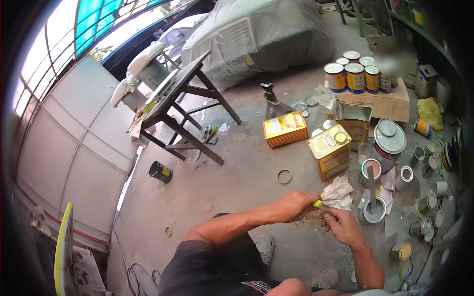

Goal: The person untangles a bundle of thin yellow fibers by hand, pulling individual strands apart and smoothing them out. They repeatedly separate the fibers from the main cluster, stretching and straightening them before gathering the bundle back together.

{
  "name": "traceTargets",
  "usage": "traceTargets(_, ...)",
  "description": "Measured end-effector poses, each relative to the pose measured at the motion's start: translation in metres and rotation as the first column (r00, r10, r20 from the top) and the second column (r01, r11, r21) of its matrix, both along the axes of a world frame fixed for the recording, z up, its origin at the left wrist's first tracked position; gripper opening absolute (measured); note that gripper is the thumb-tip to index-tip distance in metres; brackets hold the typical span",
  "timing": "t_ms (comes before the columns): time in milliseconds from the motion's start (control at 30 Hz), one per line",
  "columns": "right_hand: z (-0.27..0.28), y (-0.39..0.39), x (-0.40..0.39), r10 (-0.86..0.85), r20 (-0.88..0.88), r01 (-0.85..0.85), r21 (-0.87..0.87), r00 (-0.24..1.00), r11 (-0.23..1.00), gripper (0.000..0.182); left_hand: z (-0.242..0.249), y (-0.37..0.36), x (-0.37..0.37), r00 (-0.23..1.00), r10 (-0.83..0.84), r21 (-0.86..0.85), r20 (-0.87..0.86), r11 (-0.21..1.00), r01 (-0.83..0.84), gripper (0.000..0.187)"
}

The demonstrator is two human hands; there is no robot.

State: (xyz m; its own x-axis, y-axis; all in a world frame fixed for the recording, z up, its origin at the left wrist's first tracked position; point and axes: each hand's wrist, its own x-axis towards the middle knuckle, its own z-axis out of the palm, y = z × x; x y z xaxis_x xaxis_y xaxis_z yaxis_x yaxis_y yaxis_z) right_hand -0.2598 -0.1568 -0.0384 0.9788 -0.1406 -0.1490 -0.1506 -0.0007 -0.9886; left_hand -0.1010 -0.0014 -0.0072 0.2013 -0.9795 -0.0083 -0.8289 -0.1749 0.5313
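My left hand [299, 205] is closed, with a small yellow-green thing [318, 203] showing at its fingertips; its kind is not clear. Close beside it, my right hand [340, 225] has its fingers curled in, and what they grip, if anything, is hidden. A crumpled whitish rag or paper [338, 193] shows just beyond both hands, touching or very near them. Right of the hands stands an open can of grey paint [374, 211], a flat stirring stick [372, 182] reaching up out of it. A yellow rectangular tin [330, 154] stands upright past the rag.
Another yellow tin [285, 129] lies farther off. Several paint cans [355, 79] stand on a cardboard box [382, 104]; a big lidded can [389, 140] and many small ones crowd the right. A wooden stand [182, 106], a dark can [160, 171] and a plastic-covered car [266, 44] are around.
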Motion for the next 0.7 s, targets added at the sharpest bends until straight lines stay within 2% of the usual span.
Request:
traceTargets(33,-0.01,0.004,0.0,0.042,0.029,-0.042,-0.001,0.999,0.999,0.02,0.004,0.0,0.002,0.999,0.042,-0.001,0.029,0.999,-0.042,0.017)
traceTargets(100,-0.03,-0.003,0.001,-0.002,0.004,0.003,-0.24,1.0,0.971,0.019,0.012,-0.012,0.006,0.998,-0.027,0.23,-0.05,0.972,0.037,0.019)
traceTargets(133,-0.035,-0.001,0.003,0.012,0.019,-0.007,-0.241,1.0,0.971,0.019,0.01,-0.015,0.01,0.999,-0.013,0.23,-0.036,0.973,0.021,0.019)
traceTargets(200,-0.039,0.003,0.009,-0.174,0.18,0.213,-0.23,0.968,0.949,0.018,0.007,-0.016,0.016,0.998,-0.005,0.15,-0.068,0.989,0.015,0.02)
traceTargets(233,-0.038,0.004,0.012,-0.164,0.189,0.206,-0.23,0.968,0.951,0.018,0.008,-0.017,0.019,0.998,0.005,0.148,-0.059,0.989,0.004,0.02)
traceTargets(300,-0.032,0.003,0.016,-0.269,0.327,0.36,-0.26,0.906,0.896,0.018,0.009,-0.018,0.022,0.99,-0.039,0.067,-0.133,0.997,0.048,0.019)
traceTargets(433,-0.022,0.0,0.017,-0.269,0.307,0.372,-0.354,0.913,0.858,0.018,-0.006,-0.019,0.034,0.985,0.039,0.005,-0.17,0.999,-0.038,0.018)
traceTargets(500,-0.031,0.004,0.019,-0.29,0.256,0.357,-0.278,0.922,0.892,0.018,-0.013,-0.02,0.043,0.988,0.132,-0.125,0.078,0.985,-0.121,0.015)
traceTargets(533,-0.034,0.004,0.018,-0.276,0.254,0.343,-0.277,0.927,0.897,0.018,-0.009,-0.022,0.055,0.985,0.166,-0.165,0.043,0.974,-0.157,0.016)
traceTargets(600,-0.041,0.002,0.014,-0.311,0.254,0.382,-0.313,0.916,0.87,0.019,0.002,-0.018,0.078,0.94,0.337,-0.179,0.06,0.93,-0.322,0.016)
traceTargets(667,-0.059,-0.002,0.002,-0.298,0.202,0.35,-0.314,0.933,0.882,0.018,-0.007,-0.005,0.115,0.891,0.455,-0.256,0.001,0.861,-0.439,0.017)
traceTargets(700,-0.067,-0.002,0.001,-0.285,0.162,0.323,-0.303,0.945,0.897,0.018,0.003,0.0,0.124,0.831,0.552,-0.233,-0.064,0.802,-0.55,0.019)
